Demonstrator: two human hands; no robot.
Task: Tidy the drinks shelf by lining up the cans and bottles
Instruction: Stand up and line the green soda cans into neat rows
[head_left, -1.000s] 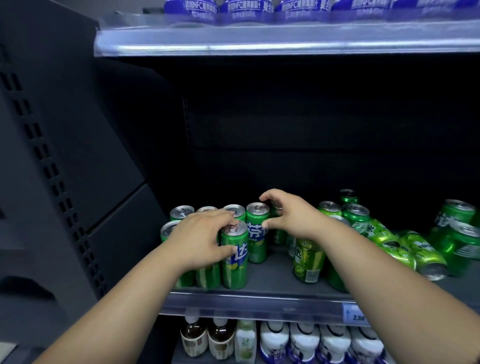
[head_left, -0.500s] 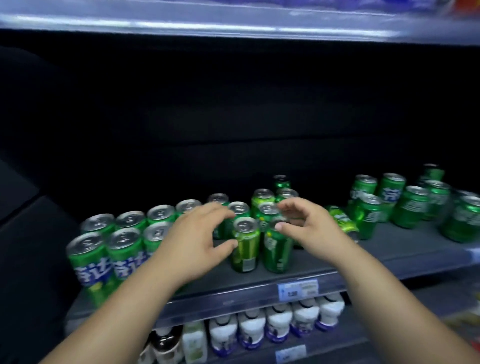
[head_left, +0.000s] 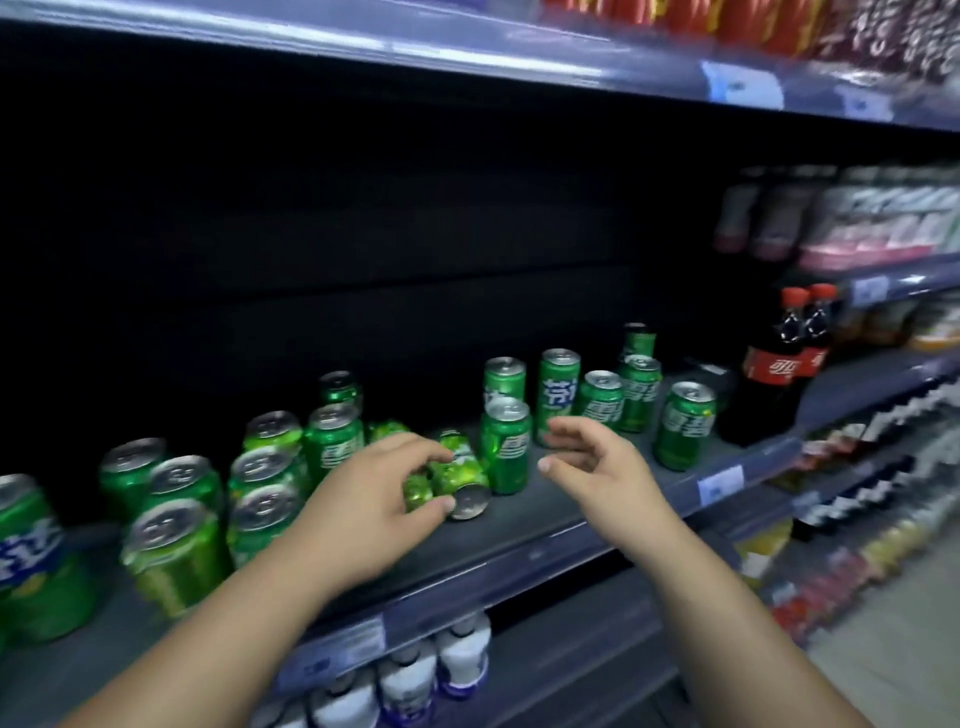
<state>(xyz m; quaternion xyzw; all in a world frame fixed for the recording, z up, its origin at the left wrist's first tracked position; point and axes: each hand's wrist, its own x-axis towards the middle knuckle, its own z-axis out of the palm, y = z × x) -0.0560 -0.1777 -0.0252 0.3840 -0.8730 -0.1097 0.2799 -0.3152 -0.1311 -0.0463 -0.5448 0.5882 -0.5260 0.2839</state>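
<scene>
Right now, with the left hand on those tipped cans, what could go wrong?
1. The tipped green cans lie on their sides near the grey shelf's front edge; a slip from the left hand could roll one off.
2. The open right hand hovers close to the upright green can; a bump might topple it into its neighbours.
3. Motion blur suggests quick movement, which likely raises both risks.

Both arms outstretched; left hand (head_left: 375, 493) curled, right hand (head_left: 597, 470) open-fingered.
</scene>
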